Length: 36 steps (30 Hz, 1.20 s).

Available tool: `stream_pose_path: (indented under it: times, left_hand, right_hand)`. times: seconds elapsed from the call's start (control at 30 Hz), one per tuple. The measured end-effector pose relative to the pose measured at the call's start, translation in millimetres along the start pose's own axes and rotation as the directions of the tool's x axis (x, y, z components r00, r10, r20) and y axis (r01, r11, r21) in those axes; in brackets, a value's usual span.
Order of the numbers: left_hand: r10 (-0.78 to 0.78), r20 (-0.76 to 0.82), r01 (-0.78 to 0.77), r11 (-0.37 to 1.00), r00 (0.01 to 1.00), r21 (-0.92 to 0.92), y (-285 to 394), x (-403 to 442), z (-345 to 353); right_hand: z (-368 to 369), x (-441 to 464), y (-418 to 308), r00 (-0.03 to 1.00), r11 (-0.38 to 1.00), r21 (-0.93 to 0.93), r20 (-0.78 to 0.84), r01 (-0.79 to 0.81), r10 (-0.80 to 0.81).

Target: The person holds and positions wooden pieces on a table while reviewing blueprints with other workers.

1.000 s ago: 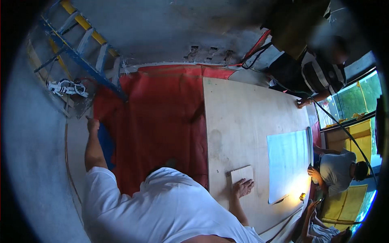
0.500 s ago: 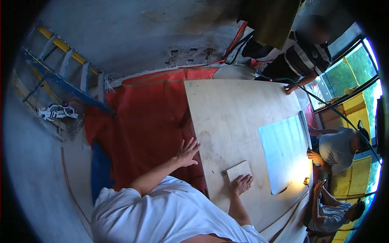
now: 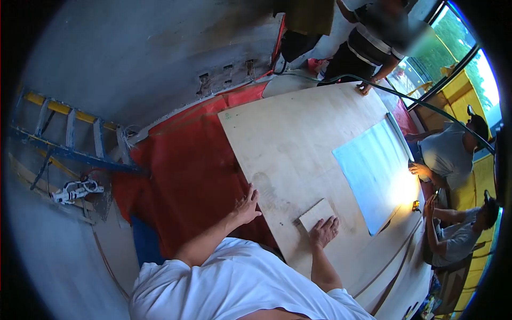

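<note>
My left hand (image 3: 247,207) is open, fingers spread, at the near left edge of a large plywood sheet (image 3: 282,138). My right hand (image 3: 324,231) lies flat over the near corner of a small rectangular wooden board (image 3: 316,214), fingers stretched out. That small board rests on the plywood, beside a dark smudge. Farther right on the same sheet is a pale blue paper sheet (image 3: 368,170), with a rolled or rod-like far edge.
A person in a striped shirt (image 3: 373,40) touches the sheet's far edge. Two more people in grey shirts (image 3: 445,152) are along the right side, near a small yellow tool (image 3: 416,206). Red sheeting (image 3: 186,181) covers the floor at left, beside a blue ladder (image 3: 69,128). A dark cable (image 3: 426,101) crosses overhead.
The view has turned slightly, shifting the scene. My hands stay in nearly the same places, at the plywood edge and on the small board. The striped-shirt person has shifted posture.
</note>
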<state>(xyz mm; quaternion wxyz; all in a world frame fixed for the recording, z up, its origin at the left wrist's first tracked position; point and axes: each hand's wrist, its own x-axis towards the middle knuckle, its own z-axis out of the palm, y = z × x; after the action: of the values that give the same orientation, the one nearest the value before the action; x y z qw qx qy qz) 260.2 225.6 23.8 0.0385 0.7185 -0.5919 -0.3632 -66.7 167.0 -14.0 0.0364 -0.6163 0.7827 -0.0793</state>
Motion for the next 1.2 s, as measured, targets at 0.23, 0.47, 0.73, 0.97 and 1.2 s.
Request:
stream_pose_path:
  times: [0.23,0.47,0.73,0.97,1.2]
  left_hand:
    - [-0.001,-0.088,0.001,1.000,0.996,-0.007,-3,8,18]
    - [-0.014,-0.089,0.010,0.999,0.996,-0.046,-7,10,25]
    - [-0.017,-0.094,0.012,0.999,0.995,-0.050,-8,11,27]
    - [0.012,-0.134,-0.012,1.000,0.991,0.005,-10,13,31]
    - [0.020,-0.156,-0.019,1.000,0.988,0.005,-8,10,27]
  right_hand:
    - [4,1,1,1.000,1.000,0.006,-0.008,-0.009,0.009]
    - [-1,1,0,1.000,0.999,0.036,0.013,-0.021,0.020]
    - [-3,0,-3,1.000,1.000,0.023,0.013,-0.018,0.018]
    - [-3,0,-3,1.000,1.000,0.014,0.023,-0.012,0.011]
    - [-8,-2,-6,1.000,0.999,0.047,0.013,-0.019,0.019]
